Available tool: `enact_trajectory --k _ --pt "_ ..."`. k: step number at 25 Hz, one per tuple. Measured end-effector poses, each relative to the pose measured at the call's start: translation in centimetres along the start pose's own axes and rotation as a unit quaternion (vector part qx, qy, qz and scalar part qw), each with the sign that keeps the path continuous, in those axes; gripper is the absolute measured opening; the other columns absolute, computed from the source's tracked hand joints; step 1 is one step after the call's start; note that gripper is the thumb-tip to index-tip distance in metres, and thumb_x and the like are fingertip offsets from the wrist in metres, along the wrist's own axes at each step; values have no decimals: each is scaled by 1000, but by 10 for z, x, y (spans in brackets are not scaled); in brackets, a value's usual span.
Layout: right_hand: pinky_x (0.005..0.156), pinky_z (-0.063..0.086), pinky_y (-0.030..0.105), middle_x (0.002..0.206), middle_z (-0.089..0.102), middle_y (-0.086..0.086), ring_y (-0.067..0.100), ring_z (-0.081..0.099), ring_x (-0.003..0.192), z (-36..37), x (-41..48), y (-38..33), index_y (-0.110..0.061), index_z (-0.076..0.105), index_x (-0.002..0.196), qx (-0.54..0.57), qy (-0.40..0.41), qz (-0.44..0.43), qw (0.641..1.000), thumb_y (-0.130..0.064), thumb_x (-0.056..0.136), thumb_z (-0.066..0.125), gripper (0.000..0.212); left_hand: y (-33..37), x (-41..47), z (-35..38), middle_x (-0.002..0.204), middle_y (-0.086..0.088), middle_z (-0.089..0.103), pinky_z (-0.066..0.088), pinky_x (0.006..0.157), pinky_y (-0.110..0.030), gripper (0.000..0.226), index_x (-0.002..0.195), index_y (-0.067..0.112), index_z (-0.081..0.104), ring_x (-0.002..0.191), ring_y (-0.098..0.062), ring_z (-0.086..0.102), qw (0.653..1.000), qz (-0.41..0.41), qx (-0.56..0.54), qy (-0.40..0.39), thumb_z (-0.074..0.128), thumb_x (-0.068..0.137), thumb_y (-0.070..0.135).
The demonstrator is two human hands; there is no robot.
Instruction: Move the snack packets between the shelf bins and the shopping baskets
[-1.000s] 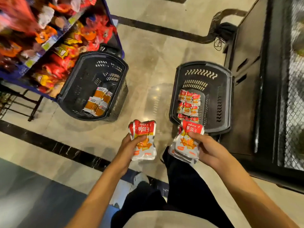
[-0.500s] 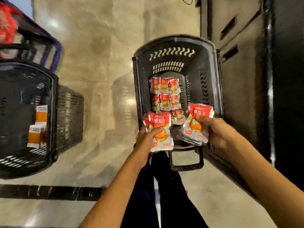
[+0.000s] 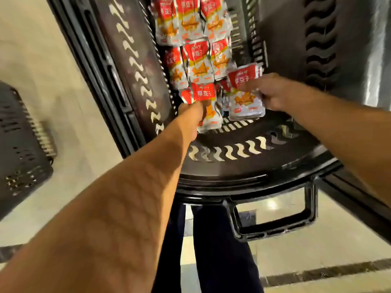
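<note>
Low in the black plastic shopping basket, left hand and right hand each grip red-and-silver foil snack packets, likely extending its rows.

Red-and-silver snack packets with orange print, black basket with wavy slots, beige floor

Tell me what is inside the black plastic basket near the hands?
Red-and-silver snack packets lie in rows in the black basket. The left hand and right hand each hold more packets inside; anything beneath those is hidden.
</note>
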State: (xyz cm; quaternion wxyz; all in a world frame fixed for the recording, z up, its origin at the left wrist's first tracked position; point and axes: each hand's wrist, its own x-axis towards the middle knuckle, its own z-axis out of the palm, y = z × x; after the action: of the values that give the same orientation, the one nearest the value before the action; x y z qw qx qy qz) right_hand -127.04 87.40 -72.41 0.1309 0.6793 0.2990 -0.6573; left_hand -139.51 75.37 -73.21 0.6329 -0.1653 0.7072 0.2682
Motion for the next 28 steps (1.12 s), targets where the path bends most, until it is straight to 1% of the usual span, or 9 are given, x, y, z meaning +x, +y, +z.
enact_trajectory --k 2,4,7,10,15,20,24,26,28 --pt "74 57 31 100 69 10 20 66 81 9 33 15 -8 61 91 -28 -2 6 1000 0 84 63 10 -4 23 4 51 1 47 28 30 -12 17 86 2 57 33 -8 44 999 -11 -47 4 63 79 17" --pt "81 56 35 85 70 5 17 64 74 21 59 29 -6 61 93 -27 -7 20 999 2 81 64 14 -15 52 9 51 1 46 29 32 -10 21 74 11 46 31 -10 44 998 -14 -51 37 66 70 18" --pt "84 55 36 92 67 7 18 62 79 37 86 44 -2 57 109 -37 1 23 999 -7 73 74 40 -17 73 10 86 -11 60 51 60 -24 34 101 2 54 73 -22 61 997 13 -30 75 69 73 14" --pt "89 53 40 117 63 9 23 63 99 37 109 58 -6 48 128 -5 27 0 1000 -19 52 87 87 -18 78 15 110 -10 56 46 85 -28 45 120 3 42 100 -26 57 995 27 -2 99 62 82 18" --pt "95 50 36 115 66 6 21 63 104 42 100 58 -8 62 119 -45 89 -29 995 -18 75 77 47 -27 71 27 152 -11 21 23 103 -25 69 148 7 11 138 -24 27 957 109 172 204 52 94 19" --pt "100 43 37 131 54 10 29 52 119 55 101 67 -13 43 134 -172 169 -73 968 -37 79 71 66 -24 66 21 142 -12 43 26 106 -30 49 145 6 23 131 -25 40 951 84 217 201 38 100 17" --pt "95 44 32 125 61 6 26 56 115 70 97 74 -13 52 127 -184 145 -104 967 -32 87 63 46 -14 53 18 137 -18 46 34 99 -30 45 143 7 25 125 -30 47 963 50 166 208 36 99 9" --pt "100 41 35 130 58 6 28 53 120 74 94 75 -15 47 133 -231 126 -124 957 -31 90 58 47 -7 53 20 108 -16 57 33 101 -29 27 124 8 44 102 -29 55 969 4 124 215 31 100 12" --pt "101 40 34 133 55 7 29 51 122 74 94 75 -15 41 138 -255 124 -130 950 -30 92 53 49 -14 56 21 72 -9 42 34 99 -29 23 108 5 53 81 -24 50 951 10 228 206 32 100 10"
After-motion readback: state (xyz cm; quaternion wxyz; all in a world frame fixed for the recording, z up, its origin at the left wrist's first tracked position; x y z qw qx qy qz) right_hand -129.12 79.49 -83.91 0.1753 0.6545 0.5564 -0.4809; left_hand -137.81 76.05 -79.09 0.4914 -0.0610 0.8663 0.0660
